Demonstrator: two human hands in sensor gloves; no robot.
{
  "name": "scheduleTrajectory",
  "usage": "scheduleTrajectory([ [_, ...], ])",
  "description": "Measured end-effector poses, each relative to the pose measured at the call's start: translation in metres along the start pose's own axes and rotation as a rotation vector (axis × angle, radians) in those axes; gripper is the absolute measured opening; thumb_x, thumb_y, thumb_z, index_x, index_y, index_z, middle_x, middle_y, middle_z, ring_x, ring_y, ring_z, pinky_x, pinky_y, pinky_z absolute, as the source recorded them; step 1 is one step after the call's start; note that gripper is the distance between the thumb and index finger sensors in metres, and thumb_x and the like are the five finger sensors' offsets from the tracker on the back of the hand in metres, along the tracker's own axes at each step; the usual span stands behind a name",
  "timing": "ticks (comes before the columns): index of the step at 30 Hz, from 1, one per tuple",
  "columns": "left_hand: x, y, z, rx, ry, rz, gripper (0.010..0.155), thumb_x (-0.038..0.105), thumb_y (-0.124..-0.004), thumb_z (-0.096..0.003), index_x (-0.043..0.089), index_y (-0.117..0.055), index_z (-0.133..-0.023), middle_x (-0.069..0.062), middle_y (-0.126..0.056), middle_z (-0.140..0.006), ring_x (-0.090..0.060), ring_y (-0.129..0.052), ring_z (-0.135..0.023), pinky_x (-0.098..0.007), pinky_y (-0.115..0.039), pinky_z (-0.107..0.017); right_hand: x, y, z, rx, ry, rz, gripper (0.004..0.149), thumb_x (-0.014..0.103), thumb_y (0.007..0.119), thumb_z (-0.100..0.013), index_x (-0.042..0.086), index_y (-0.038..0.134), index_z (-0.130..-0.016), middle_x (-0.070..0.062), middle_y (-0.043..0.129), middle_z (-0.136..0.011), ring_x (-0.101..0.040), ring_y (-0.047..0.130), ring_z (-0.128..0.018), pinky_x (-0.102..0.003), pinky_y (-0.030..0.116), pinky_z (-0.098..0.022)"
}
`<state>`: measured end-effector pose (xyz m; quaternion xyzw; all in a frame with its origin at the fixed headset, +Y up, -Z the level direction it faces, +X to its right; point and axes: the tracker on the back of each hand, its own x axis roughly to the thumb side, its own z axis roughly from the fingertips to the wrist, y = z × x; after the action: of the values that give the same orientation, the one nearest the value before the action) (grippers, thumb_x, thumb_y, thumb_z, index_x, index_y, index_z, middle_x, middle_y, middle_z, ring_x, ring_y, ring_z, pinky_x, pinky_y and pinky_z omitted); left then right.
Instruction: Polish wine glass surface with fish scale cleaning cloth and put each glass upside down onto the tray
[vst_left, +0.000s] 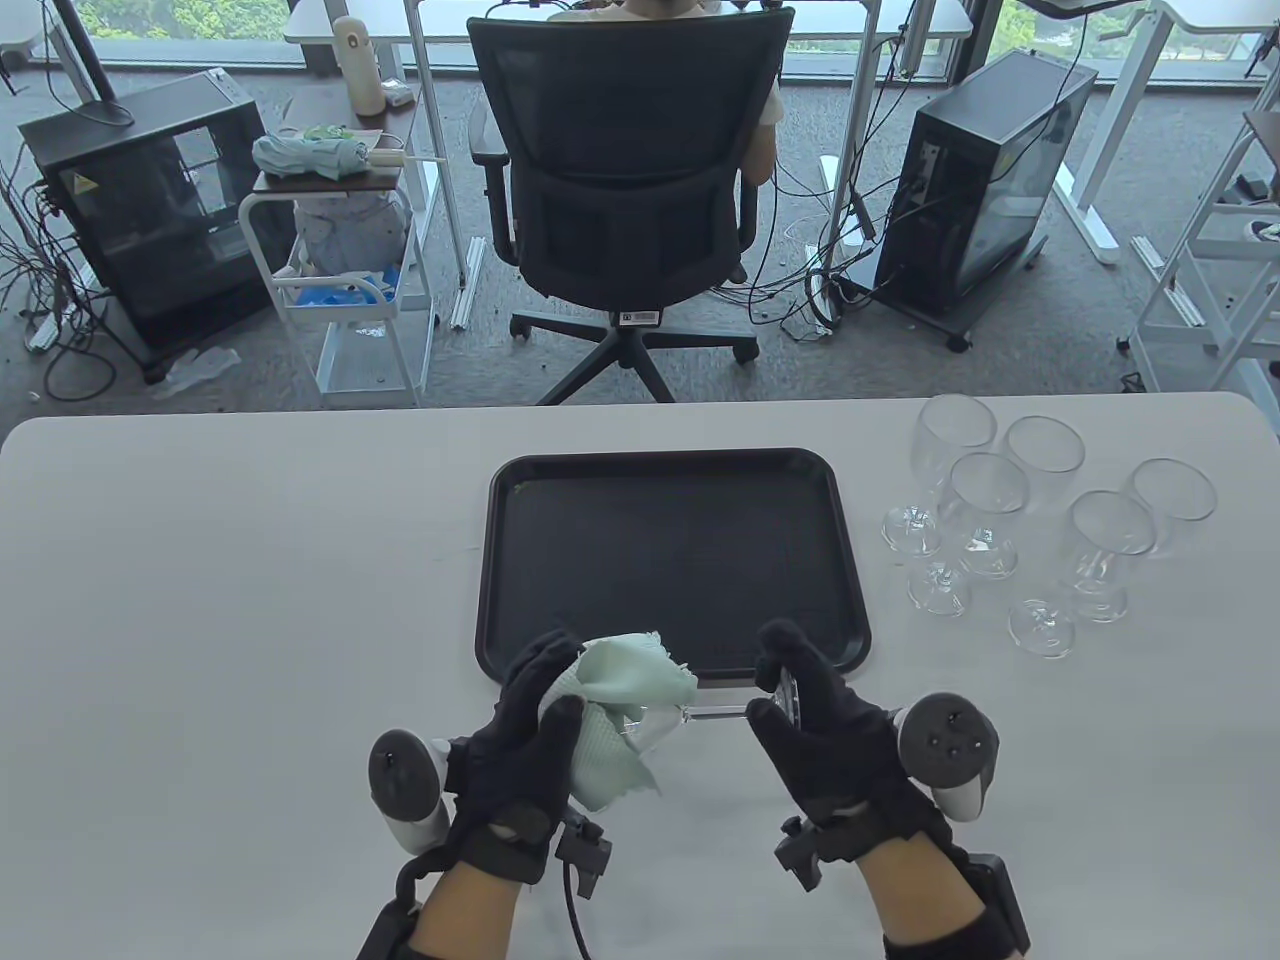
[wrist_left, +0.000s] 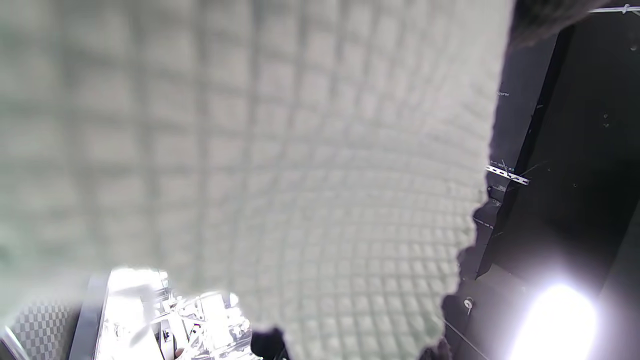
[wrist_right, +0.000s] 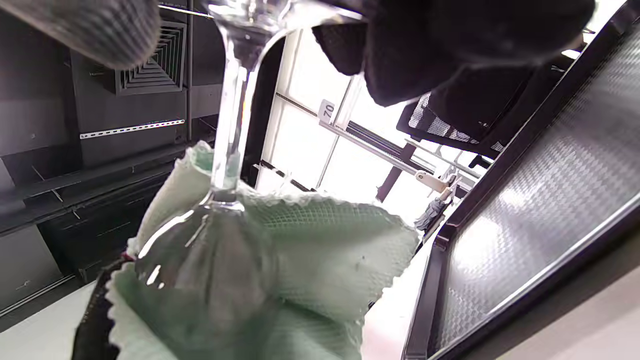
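A wine glass (vst_left: 700, 712) lies sideways in the air just in front of the black tray (vst_left: 560, 480). My right hand (vst_left: 800, 690) pinches its foot, and the stem (wrist_right: 231, 105) runs leftward to the bowl. My left hand (vst_left: 540, 700) wraps the pale green cloth (vst_left: 620, 700) around the bowl (wrist_right: 200, 260). The cloth (wrist_left: 275, 160) fills almost the whole left wrist view. The cloth (wrist_right: 325, 250) covers much of the bowl in the right wrist view.
Several upright wine glasses (vst_left: 1040, 520) stand in a cluster at the table's right, beside the tray. No glass stands on the tray. An office chair (vst_left: 625, 190) and computer cases sit beyond the far table edge.
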<state>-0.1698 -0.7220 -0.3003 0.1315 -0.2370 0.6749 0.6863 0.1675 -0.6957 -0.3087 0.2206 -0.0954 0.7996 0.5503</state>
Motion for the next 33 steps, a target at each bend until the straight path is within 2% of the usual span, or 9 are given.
scheduleTrajectory([
  [1, 0.000, 0.001, 0.000, 0.026, 0.007, 0.006, 0.058, 0.063, -0.069, -0.0551, 0.030, -0.066, -0.103, -0.007, -0.056, -0.113, -0.038, -0.066, -0.098, -0.060, -0.079, -0.057, 0.003, -0.008, 0.000, -0.085, 0.009, 0.076, 0.080, 0.070, 0.069, -0.049, 0.023, 0.044, -0.108, -0.021, 0.070, -0.092, -0.033, 0.092, -0.046, -0.039, 0.086, -0.025],
  [4, -0.003, 0.011, -0.001, 0.084, 0.021, 0.052, 0.054, 0.059, -0.069, -0.0559, 0.027, -0.071, -0.100, -0.006, -0.063, -0.110, -0.037, -0.072, -0.096, -0.060, -0.078, -0.059, 0.017, -0.029, -0.002, -0.168, 0.018, 0.116, 0.080, 0.071, 0.071, -0.049, 0.027, 0.040, -0.109, -0.022, 0.074, -0.090, -0.032, 0.092, -0.044, -0.038, 0.085, -0.023],
  [7, -0.006, 0.021, -0.001, 0.128, 0.041, 0.076, 0.054, 0.059, -0.068, -0.0564, 0.028, -0.070, -0.100, -0.006, -0.063, -0.111, -0.037, -0.071, -0.097, -0.061, -0.076, -0.061, 0.041, -0.048, -0.016, -0.244, 0.065, 0.392, 0.082, 0.072, 0.074, -0.049, 0.031, 0.035, -0.109, -0.020, 0.073, -0.091, -0.031, 0.090, -0.047, -0.038, 0.084, -0.026],
  [12, -0.011, 0.028, -0.002, 0.141, 0.058, 0.106, 0.054, 0.058, -0.068, -0.0567, 0.028, -0.069, -0.101, -0.006, -0.062, -0.111, -0.037, -0.070, -0.097, -0.062, -0.075, -0.062, 0.053, -0.039, -0.081, -0.267, 0.021, 0.905, 0.084, 0.073, 0.075, -0.048, 0.032, 0.028, -0.104, -0.017, 0.063, -0.097, -0.029, 0.086, -0.056, -0.038, 0.083, -0.033],
  [16, -0.011, 0.030, -0.003, 0.146, 0.061, 0.118, 0.054, 0.058, -0.068, -0.0568, 0.028, -0.069, -0.101, -0.006, -0.062, -0.112, -0.037, -0.069, -0.098, -0.062, -0.075, -0.062, 0.033, -0.023, -0.132, -0.233, 0.081, 1.108, 0.083, 0.072, 0.076, -0.048, 0.031, 0.026, -0.100, -0.016, 0.058, -0.099, -0.030, 0.083, -0.062, -0.039, 0.082, -0.038],
  [24, -0.010, 0.033, -0.004, 0.150, 0.059, 0.135, 0.054, 0.058, -0.068, -0.0569, 0.028, -0.069, -0.101, -0.006, -0.061, -0.112, -0.038, -0.069, -0.098, -0.062, -0.074, -0.063, -0.022, -0.006, -0.174, -0.206, 0.295, 1.183, 0.077, 0.071, 0.077, -0.047, 0.029, 0.035, -0.096, -0.016, 0.056, -0.099, -0.030, 0.082, -0.064, -0.041, 0.082, -0.041],
  [29, -0.009, 0.035, -0.006, 0.155, 0.060, 0.140, 0.054, 0.059, -0.068, -0.0569, 0.028, -0.069, -0.102, -0.006, -0.061, -0.112, -0.037, -0.068, -0.098, -0.062, -0.073, -0.064, -0.023, -0.003, -0.195, -0.192, 0.335, 1.210, 0.071, 0.070, 0.081, -0.046, 0.028, 0.049, -0.094, -0.017, 0.059, -0.099, -0.031, 0.083, -0.066, -0.043, 0.082, -0.042],
  [31, -0.010, 0.036, -0.006, 0.154, 0.063, 0.144, 0.054, 0.058, -0.068, -0.0570, 0.028, -0.069, -0.102, -0.006, -0.061, -0.112, -0.037, -0.068, -0.099, -0.062, -0.073, -0.064, -0.025, -0.001, -0.203, -0.132, 0.336, 1.193, 0.074, 0.070, 0.079, -0.046, 0.030, 0.045, -0.098, -0.017, 0.052, -0.107, -0.037, 0.075, -0.083, -0.050, 0.078, -0.053],
  [33, -0.010, 0.037, -0.007, 0.154, 0.067, 0.146, 0.054, 0.058, -0.068, -0.0571, 0.028, -0.069, -0.102, -0.006, -0.060, -0.113, -0.037, -0.067, -0.099, -0.063, -0.073, -0.064, -0.033, 0.002, -0.210, -0.042, 0.440, 1.130, 0.082, 0.071, 0.079, -0.045, 0.033, 0.044, -0.108, -0.013, 0.026, -0.116, -0.047, 0.047, -0.101, -0.062, 0.061, -0.065],
])
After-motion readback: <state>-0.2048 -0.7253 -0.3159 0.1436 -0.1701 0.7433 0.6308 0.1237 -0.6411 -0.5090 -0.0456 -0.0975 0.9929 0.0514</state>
